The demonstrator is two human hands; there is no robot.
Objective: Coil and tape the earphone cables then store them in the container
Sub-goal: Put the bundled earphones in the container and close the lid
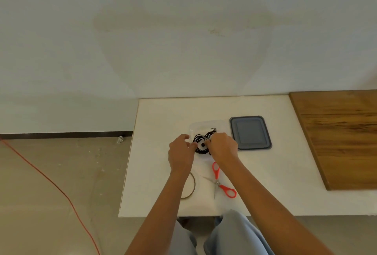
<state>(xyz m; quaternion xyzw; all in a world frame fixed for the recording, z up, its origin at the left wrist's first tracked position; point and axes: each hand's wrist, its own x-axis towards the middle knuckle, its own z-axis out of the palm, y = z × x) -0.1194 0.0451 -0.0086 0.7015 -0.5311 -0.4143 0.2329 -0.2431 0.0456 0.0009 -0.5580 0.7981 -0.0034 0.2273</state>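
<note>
Black earphone cables [202,141] lie coiled inside a clear plastic container [206,125] on the white table [163,173]. My left hand [180,152] sits at the container's left wall, fingers curled on its edge. My right hand [223,145] is over the right side of the container, its fingertips pinching the black cable. A tape roll [191,188] lies partly hidden under my left forearm. Part of the cables is hidden by my hands.
The grey container lid [250,132] lies just right of the container. Red-handled scissors [221,183] lie open between my forearms. A wooden board [338,136] covers the table's right side. An orange cord [51,181] runs across the floor at left.
</note>
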